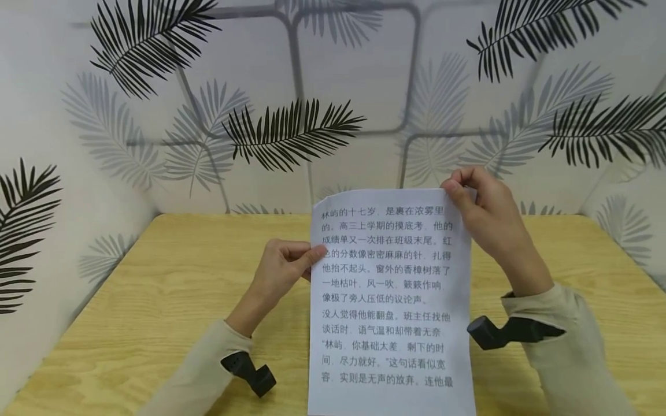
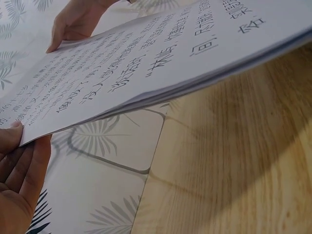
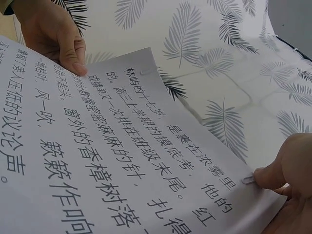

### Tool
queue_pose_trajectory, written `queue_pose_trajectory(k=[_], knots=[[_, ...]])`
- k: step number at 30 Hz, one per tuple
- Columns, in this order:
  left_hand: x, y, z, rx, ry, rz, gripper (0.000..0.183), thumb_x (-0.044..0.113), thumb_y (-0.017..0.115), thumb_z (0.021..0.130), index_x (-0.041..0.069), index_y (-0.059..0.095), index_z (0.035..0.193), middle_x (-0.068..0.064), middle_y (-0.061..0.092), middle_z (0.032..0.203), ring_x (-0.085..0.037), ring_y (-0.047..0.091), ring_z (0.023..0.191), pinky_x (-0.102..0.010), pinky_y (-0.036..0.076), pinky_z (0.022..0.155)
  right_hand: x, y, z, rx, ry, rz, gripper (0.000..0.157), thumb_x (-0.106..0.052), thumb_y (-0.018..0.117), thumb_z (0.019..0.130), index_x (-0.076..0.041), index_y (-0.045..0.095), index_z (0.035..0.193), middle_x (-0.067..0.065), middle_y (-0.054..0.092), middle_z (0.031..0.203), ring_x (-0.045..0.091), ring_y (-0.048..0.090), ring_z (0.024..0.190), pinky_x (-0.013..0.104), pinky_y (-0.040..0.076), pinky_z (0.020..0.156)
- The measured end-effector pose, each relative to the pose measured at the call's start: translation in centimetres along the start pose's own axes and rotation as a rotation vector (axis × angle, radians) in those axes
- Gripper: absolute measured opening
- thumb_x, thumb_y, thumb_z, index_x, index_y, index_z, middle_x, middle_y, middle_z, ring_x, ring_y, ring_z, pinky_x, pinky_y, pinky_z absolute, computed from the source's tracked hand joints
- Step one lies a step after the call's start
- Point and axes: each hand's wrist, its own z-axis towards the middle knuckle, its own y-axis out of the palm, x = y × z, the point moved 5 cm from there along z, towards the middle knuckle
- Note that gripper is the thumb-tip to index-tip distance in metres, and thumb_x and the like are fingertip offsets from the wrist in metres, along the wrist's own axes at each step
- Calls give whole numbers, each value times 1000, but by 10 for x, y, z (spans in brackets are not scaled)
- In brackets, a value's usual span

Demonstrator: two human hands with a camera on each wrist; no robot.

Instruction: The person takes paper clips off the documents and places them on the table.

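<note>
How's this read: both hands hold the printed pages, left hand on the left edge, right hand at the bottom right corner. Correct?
One slip: the right hand grips the printed pages at the top right corner, not the bottom, per the head view. The rest stands.

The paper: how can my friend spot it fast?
Find the yellowish wooden table by the leafy wall. There, the left grip pinches one side of a tall white paper, and the right grip its top right corner. Only the paper has rows of dark writing.
</note>
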Motion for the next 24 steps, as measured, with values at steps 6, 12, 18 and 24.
queue_pose_trajectory(k=[6, 12, 18, 24], knots=[[0, 0, -1, 4, 17, 15, 20, 6, 63, 93, -12, 70, 98, -24, 72, 85, -16, 69, 58, -31, 59, 57, 2, 1, 0, 8, 14, 13, 26, -20, 48, 102, 6, 51, 105, 15, 57, 103, 8, 52, 69, 17, 42, 53], [-2, -1, 0, 6, 11, 15, 20, 6, 63, 93, -12, 70, 98, -24, 72, 85, -17, 69, 59, -32, 60, 58, 7, -4, -1, 64, 13, 7, 25, -18, 47, 102, 7, 50, 104, 8, 54, 98, 7, 49, 79, 13, 39, 64], [-2, -4, 0, 18, 8, 38, 19, 6, 63, 93, -11, 71, 98, -23, 72, 84, -17, 69, 58, -31, 59, 58, 13, -11, -1, 101, 12, 19, 24, -16, 46, 103, 8, 49, 105, 0, 48, 90, 9, 44, 78, 13, 37, 63], [1, -6, 1, 31, 17, 24, 20, 6, 63, 93, -12, 70, 98, -26, 71, 84, -15, 69, 57, -31, 59, 57, 16, -19, 1, 136, -4, 65, 18, -15, 45, 103, 3, 49, 101, -2, 44, 82, 10, 41, 70, 16, 35, 57]])
